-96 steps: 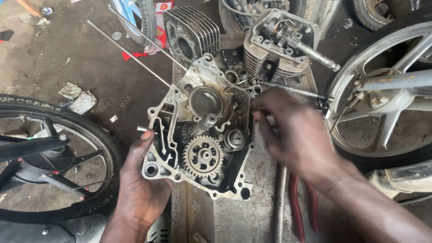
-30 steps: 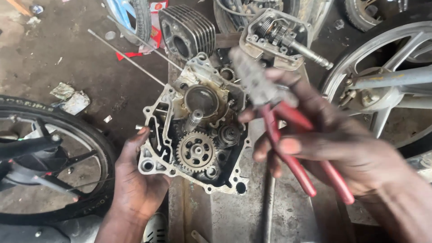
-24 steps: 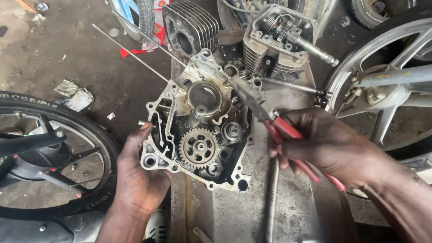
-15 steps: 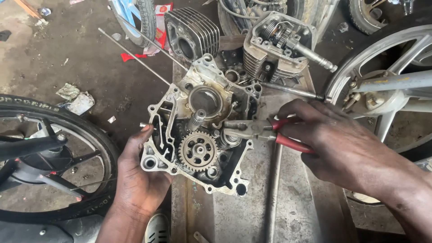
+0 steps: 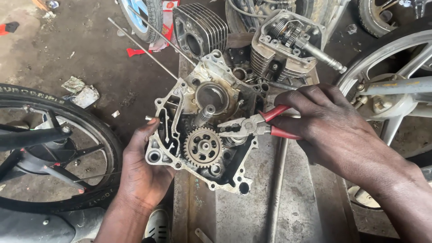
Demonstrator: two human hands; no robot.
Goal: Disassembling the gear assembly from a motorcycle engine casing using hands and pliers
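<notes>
Far left: a spoked motorcycle wheel (image 5: 49,148) with its tyre is lying on the dirty concrete floor (image 5: 90,54), scraps of crumpled paper (image 5: 80,90) just above it.

Left hand (image 5: 143,173) is coming up from the bottom edge, cupping the left side of the engine crankcase half (image 5: 204,121); fingers are curled round its rim and pressing against it.

The crankcase is sitting open side up on a worn metal bench top (image 5: 252,211), near the frame centre. A toothed gear (image 5: 204,147) is showing in its lower middle, a short shaft (image 5: 206,112) standing just above, a round bore behind that.

Behind the case: a finned cylinder barrel (image 5: 200,29) and, to its right, a cylinder head (image 5: 288,42) with valve gear exposed. Two thin rods (image 5: 144,47) are slanting away to upper left.

Right hand (image 5: 328,128) is closed around the red handles of a pair of pliers (image 5: 254,127); the nose is pointing left and reaching into the case just right of the gear. Whether the tips are pinching anything, cannot tell.

Far right: an alloy wheel (image 5: 391,90), partly out of view.
</notes>
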